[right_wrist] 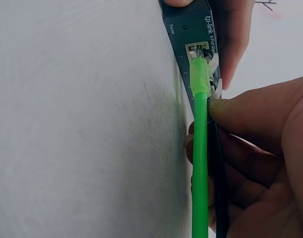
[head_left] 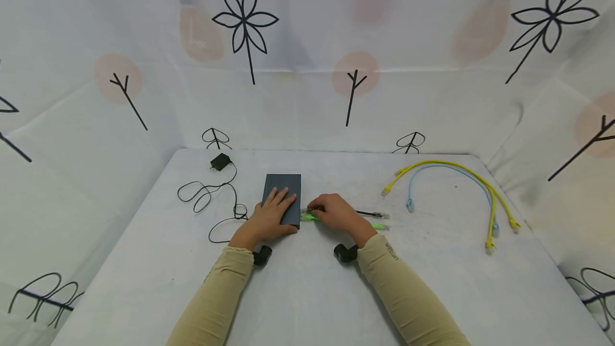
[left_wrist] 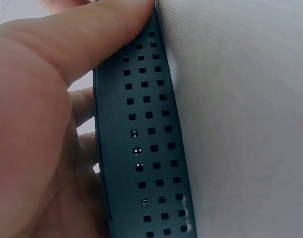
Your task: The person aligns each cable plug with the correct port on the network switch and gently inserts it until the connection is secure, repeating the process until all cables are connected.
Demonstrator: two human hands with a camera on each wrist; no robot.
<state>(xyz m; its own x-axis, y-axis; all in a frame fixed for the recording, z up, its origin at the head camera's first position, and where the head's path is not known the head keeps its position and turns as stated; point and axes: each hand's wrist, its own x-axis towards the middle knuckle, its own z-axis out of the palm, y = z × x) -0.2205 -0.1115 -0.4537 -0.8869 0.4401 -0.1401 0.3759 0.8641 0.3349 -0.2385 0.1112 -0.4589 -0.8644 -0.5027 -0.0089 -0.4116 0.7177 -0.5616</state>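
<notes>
A dark network switch (head_left: pixel 283 179) lies flat on the table; its port side (right_wrist: pixel 186 34), marked tp-link, faces right. My left hand (head_left: pixel 273 214) holds it, fingers spread over the top and thumb against the vented near side (left_wrist: pixel 141 109). At the port side, my right hand (head_left: pixel 338 212) pinches a black network cable (right_wrist: pixel 218 173) near its plug. Fingers partly cover that plug, so I cannot tell if it is seated. Beside it on the near side, a green network cable (right_wrist: pixel 200 158) runs into a port. Both cables' free ends point right.
Left of the switch lies a black power adapter (head_left: pixel 220 162) with its thin cord (head_left: pixel 235 191) in loops. Yellow network cables (head_left: pixel 451 164) and a light blue one (head_left: pixel 434 165) arch across the table's right side. Patterned white cloth walls (head_left: pixel 298 111) surround the table.
</notes>
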